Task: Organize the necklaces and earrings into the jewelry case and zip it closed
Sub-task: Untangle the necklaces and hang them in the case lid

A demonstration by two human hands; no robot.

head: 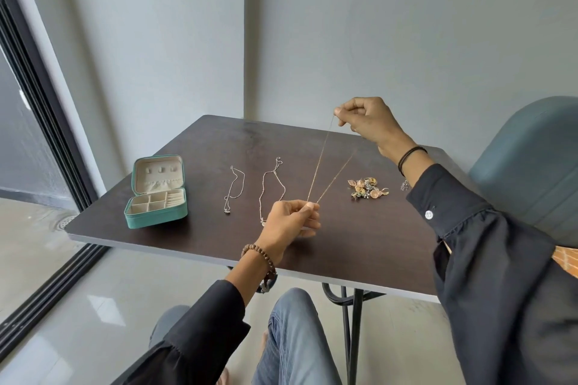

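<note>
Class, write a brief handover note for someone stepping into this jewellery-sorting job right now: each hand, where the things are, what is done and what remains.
The left hand pinches the lower end of the thin gold chain necklace above the dark wooden table.
The right hand, raised, pinches its upper end; the chain is taut between the hands.
The teal zip jewellery case lies open at the table's left; its compartments look empty.
The short silver necklace and long silver necklace lie on the table; the pile of gold-toned earrings is to the right.
Done: case opened.
Left: stow everything, then zip.
</note>
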